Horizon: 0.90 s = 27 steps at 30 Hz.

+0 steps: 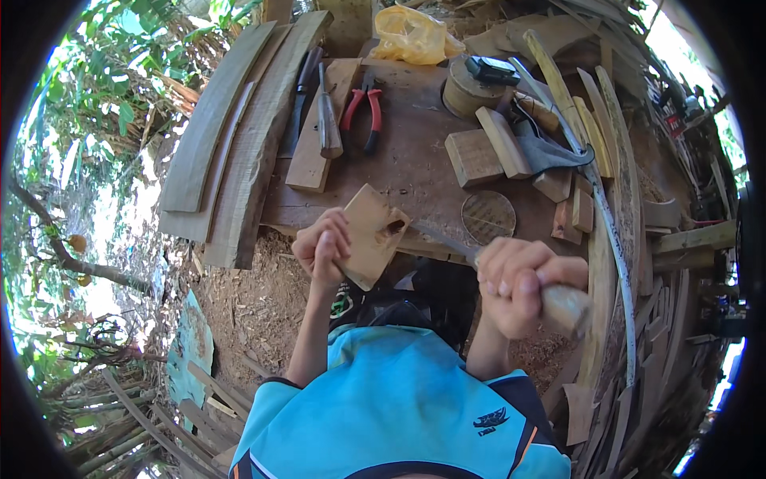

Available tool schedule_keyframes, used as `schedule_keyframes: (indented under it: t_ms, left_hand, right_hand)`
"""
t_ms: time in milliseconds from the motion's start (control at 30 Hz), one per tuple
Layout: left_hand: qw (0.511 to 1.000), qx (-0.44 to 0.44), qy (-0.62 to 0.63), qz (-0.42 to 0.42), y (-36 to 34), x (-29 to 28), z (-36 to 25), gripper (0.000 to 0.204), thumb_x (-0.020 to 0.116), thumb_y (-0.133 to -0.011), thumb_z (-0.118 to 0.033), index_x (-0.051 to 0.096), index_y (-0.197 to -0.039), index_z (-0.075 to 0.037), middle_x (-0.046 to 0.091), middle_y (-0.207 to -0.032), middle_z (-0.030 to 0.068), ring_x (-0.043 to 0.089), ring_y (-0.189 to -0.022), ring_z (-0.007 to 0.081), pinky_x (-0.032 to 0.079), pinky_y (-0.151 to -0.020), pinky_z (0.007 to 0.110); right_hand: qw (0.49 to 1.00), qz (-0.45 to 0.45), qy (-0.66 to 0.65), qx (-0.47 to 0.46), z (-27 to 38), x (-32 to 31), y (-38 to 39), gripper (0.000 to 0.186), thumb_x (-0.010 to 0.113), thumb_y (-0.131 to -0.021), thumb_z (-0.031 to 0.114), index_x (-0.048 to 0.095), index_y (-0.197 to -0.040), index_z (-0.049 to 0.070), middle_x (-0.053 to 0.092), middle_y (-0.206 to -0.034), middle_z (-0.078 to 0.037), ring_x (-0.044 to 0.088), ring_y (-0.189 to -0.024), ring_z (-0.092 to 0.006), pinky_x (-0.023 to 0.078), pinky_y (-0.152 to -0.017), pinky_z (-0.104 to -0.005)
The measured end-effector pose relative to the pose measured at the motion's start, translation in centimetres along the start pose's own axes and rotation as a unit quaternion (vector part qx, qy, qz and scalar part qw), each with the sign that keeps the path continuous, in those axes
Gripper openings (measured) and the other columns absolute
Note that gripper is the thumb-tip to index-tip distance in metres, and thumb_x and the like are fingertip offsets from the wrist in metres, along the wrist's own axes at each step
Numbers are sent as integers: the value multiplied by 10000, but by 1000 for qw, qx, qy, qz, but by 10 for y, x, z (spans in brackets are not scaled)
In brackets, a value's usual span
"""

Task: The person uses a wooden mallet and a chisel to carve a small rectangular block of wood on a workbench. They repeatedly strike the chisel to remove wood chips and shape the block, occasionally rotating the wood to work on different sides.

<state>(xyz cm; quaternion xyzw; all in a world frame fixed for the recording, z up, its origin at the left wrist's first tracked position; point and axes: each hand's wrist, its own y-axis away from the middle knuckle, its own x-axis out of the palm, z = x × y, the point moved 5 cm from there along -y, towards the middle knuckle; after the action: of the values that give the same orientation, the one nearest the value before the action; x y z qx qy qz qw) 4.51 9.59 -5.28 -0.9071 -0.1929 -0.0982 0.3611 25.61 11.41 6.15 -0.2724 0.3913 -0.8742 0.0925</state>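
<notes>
My left hand (323, 243) is closed around the left edge of a flat, pale wooden block (369, 239). A dark, rough hollow shows near the block's right corner. My right hand (519, 279) wraps around a bladed tool with a thick wooden handle (568, 310). Its narrow grey blade (447, 241) points left at the block; whether it is a knife or a chisel I cannot tell, nor whether the tip touches the wood. Both hands are above the near edge of the wooden workbench (399, 152). A round wooden disc (488, 216) lies just beyond my right hand.
Red-handled pliers (352, 110) and a wooden-handled tool (327, 128) lie at the back left, beside long planks (231, 128). Wood blocks (472, 160), a grey cloth (558, 152) and a long pale pole (614, 255) occupy the right. A yellow plastic bag (411, 36) sits behind.
</notes>
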Motion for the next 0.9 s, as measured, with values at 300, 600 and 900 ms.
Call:
schedule_keyframes:
  t_ms: [300, 600, 900]
  left_hand:
    - [997, 44, -34, -56, 24, -1, -7, 290, 430, -759, -68, 386, -473, -65, 470, -462, 27, 457, -481, 151, 408, -633, 357]
    - [982, 113, -152, 23, 13, 39, -30, 196, 473, -603, 54, 347, -471, -18, 416, -465, 61, 424, -447, 196, 406, -559, 322]
    - [985, 88, -149, 9, 5, 43, -25, 207, 457, -604, 74, 328, -470, -16, 407, -460, 60, 426, -450, 189, 396, -544, 319]
  right_hand:
    - [999, 24, -44, 13, -13, 13, -2, 243, 547, -747, -39, 340, -839, 49, 471, -612, -65, 434, -437, -135, 403, -416, -274]
    - [994, 70, 34, 74, -12, 18, 9, 230, 534, -701, -60, 376, -830, 44, 480, -624, -75, 488, -519, -181, 418, -469, -337]
    - [991, 102, 73, 35, -32, 23, 13, 273, 586, -683, -41, 368, -829, 37, 503, -603, -99, 453, -425, -161, 373, -367, -286]
